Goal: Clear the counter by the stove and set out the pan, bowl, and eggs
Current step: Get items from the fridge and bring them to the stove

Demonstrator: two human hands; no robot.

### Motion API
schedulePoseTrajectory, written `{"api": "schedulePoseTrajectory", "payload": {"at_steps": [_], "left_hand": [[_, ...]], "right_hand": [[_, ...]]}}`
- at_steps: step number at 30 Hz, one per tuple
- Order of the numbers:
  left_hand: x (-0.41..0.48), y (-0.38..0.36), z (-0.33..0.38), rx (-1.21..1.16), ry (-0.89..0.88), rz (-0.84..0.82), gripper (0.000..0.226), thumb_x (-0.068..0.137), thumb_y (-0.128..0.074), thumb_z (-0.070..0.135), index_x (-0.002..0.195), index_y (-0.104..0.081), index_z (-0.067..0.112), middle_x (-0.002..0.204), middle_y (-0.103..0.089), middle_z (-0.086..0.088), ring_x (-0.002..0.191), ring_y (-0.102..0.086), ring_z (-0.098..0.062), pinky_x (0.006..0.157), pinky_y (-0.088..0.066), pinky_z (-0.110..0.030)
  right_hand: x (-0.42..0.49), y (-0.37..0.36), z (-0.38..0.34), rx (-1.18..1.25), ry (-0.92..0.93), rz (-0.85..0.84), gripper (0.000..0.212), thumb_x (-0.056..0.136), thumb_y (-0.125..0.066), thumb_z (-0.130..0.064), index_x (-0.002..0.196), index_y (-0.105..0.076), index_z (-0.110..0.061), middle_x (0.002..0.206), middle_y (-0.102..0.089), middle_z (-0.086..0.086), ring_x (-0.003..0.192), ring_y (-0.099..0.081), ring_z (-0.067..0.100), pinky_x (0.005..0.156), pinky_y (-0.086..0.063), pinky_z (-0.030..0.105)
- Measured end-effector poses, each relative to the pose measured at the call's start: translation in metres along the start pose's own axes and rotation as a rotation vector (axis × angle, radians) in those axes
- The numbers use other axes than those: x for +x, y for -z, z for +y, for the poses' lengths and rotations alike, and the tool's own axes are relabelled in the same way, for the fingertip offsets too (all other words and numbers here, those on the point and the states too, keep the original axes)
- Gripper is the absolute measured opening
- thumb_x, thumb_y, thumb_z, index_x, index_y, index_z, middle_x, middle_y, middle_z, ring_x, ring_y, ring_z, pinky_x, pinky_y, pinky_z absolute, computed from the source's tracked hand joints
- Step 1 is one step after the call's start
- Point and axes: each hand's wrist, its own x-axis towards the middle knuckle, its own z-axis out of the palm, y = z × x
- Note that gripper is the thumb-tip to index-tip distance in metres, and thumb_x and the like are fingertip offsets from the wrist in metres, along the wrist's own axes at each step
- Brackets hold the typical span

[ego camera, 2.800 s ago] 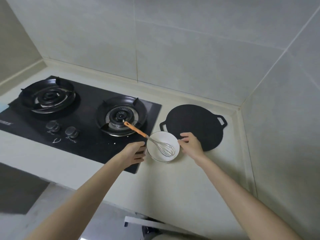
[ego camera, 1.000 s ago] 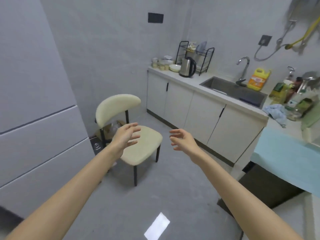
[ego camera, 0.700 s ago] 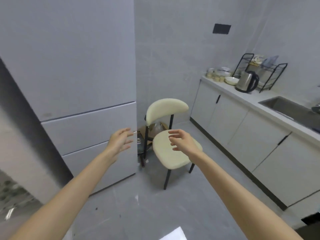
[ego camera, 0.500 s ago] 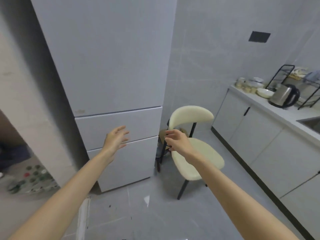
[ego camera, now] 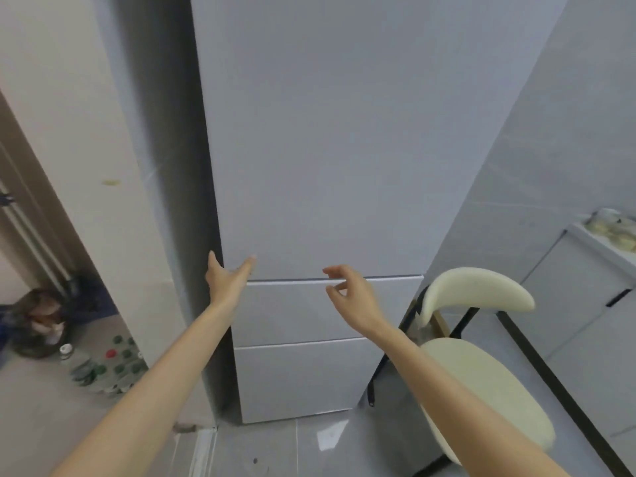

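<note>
- Reaching for the refrigerator (ego camera: 327,149), the left hand (ego camera: 227,280) lies spread at the upper door's left edge; the right hand (ego camera: 347,290) hangs loosely curled and empty near the seam.
- Out of view are the eggs, pan and bowl; the eggs probably sit inside.
- Hook fingers behind the edge and pull steadily.
- The chair (ego camera: 481,373) stands just right and a wall (ego camera: 86,132) flanks the left, so swing room looks tight.

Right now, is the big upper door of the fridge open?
No, the fridge door lies flush with the drawers below it, and the left hand is only spread open at its lower left corner.
</note>
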Motion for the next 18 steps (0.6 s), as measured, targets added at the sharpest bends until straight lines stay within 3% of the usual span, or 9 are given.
{"api": "schedulePoseTrajectory", "payload": {"at_steps": [3, 5, 7, 10, 13, 16, 18], "left_hand": [[0.04, 0.001, 0.006, -0.03, -0.072, -0.042, 0.097, 0.078, -0.075, 0.035, 0.151, -0.012, 0.021, 0.155, -0.023, -0.004, 0.14, -0.028, -0.021, 0.115, -0.027, -0.041], [0.06, 0.001, 0.007, -0.063, -0.121, -0.063, 0.085, 0.075, -0.078, 0.032, 0.145, -0.032, 0.021, 0.14, -0.048, -0.001, 0.126, -0.049, -0.019, 0.107, -0.04, -0.041], [0.071, 0.001, 0.007, -0.05, -0.154, -0.053, 0.069, 0.074, -0.079, 0.028, 0.135, -0.046, 0.018, 0.123, -0.061, 0.001, 0.111, -0.059, -0.017, 0.1, -0.047, -0.041], [0.082, 0.003, 0.005, -0.021, -0.178, -0.051, 0.055, 0.078, -0.076, 0.019, 0.126, -0.052, 0.012, 0.119, -0.063, -0.003, 0.105, -0.061, -0.018, 0.096, -0.05, -0.04], [0.087, 0.007, 0.002, 0.033, -0.222, -0.005, 0.043, 0.078, -0.075, 0.018, 0.116, -0.055, 0.013, 0.118, -0.061, -0.007, 0.101, -0.061, -0.02, 0.091, -0.052, -0.039], [0.092, 0.013, 0.0, 0.104, -0.247, -0.006, 0.032, 0.082, -0.072, 0.018, 0.104, -0.049, 0.016, 0.12, -0.056, -0.013, 0.099, -0.056, -0.021, 0.09, -0.05, -0.038], [0.092, 0.015, 0.003, 0.15, -0.259, -0.034, 0.028, 0.085, -0.068, 0.016, 0.102, -0.046, 0.015, 0.12, -0.054, -0.014, 0.095, -0.053, -0.019, 0.086, -0.047, -0.033]], "right_hand": [[0.036, -0.019, -0.002, -0.035, 0.049, -0.021, 0.035, 0.093, -0.053, -0.01, 0.127, -0.053, -0.019, 0.13, -0.051, 0.001, 0.114, -0.053, 0.018, 0.096, -0.043, 0.027], [0.054, -0.029, -0.002, -0.077, 0.081, -0.021, 0.04, 0.093, -0.053, -0.01, 0.131, -0.05, -0.018, 0.135, -0.048, 0.002, 0.123, -0.048, 0.019, 0.102, -0.039, 0.029], [0.067, -0.033, -0.001, -0.103, 0.101, -0.044, 0.047, 0.093, -0.053, -0.01, 0.138, -0.043, -0.018, 0.141, -0.043, 0.002, 0.131, -0.042, 0.018, 0.107, -0.034, 0.027], [0.079, -0.036, -0.001, -0.126, 0.074, -0.142, 0.061, 0.092, -0.054, -0.01, 0.147, -0.03, -0.02, 0.147, -0.035, 0.004, 0.136, -0.035, 0.018, 0.108, -0.03, 0.024], [0.083, -0.037, -0.003, -0.198, 0.044, -0.232, 0.07, 0.093, -0.054, -0.013, 0.151, -0.018, -0.025, 0.148, -0.031, 0.003, 0.133, -0.037, 0.019, 0.098, -0.029, 0.017], [0.08, -0.037, -0.006, -0.182, 0.022, -0.24, 0.072, 0.093, -0.053, -0.013, 0.152, -0.015, -0.026, 0.152, -0.029, 0.003, 0.138, -0.031, 0.018, 0.103, -0.027, 0.02], [0.074, -0.039, -0.008, -0.147, 0.033, -0.234, 0.07, 0.094, -0.052, -0.01, 0.152, -0.016, -0.024, 0.154, -0.025, 0.002, 0.142, -0.025, 0.016, 0.103, -0.021, 0.013]]}}
